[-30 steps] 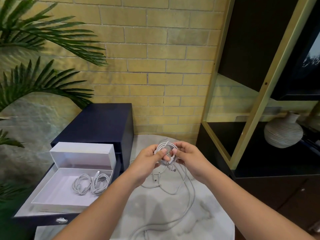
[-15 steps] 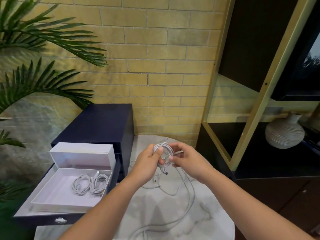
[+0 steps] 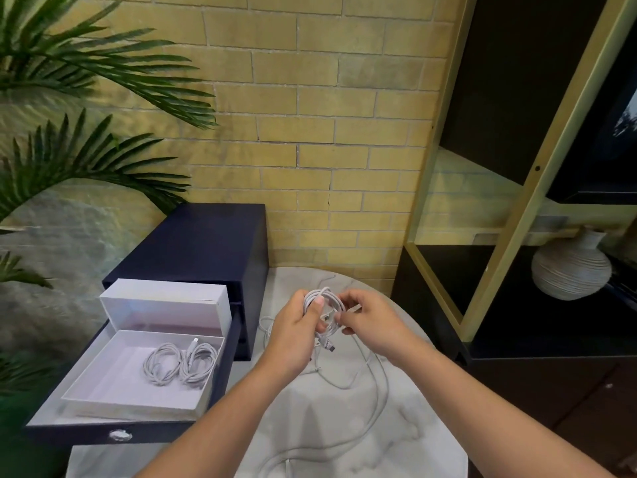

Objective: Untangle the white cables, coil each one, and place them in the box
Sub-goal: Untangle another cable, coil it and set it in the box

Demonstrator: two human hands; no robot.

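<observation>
Entry: third coil in progress.

Coil in hand [image 3: 324,302]: a white cable wound in several loops, held up over the far half of the bench [image 3: 406,439]. The left hand [image 3: 294,334] grasps it, thumb laid across the loops. The right hand [image 3: 374,322] pinches a strand at the coil's right side with its fingers [image 3: 344,298]. A connector end [image 3: 330,347] dangles just below the coil.

Change over the last second: the coil has shifted slightly toward the left hand, and the right hand has gone from cupping it to pinching at its side. Judgement: the winding is nearly finished, and tucking the end comes next.

Loose cable [image 3: 378,381]: trails from under the hands to the near edge of the bench. Whether it is one cable or more cannot be told.

Count:
- Coils in the box [image 3: 103,396]: two, a left coil [image 3: 162,368] and a right coil [image 3: 200,363], side by side and touching.
- Coils in hand: one.
- Boxes: one, sitting on the open drawer [image 3: 51,430] left of the bench, with its lid [image 3: 165,305] upright at the far side.
</observation>
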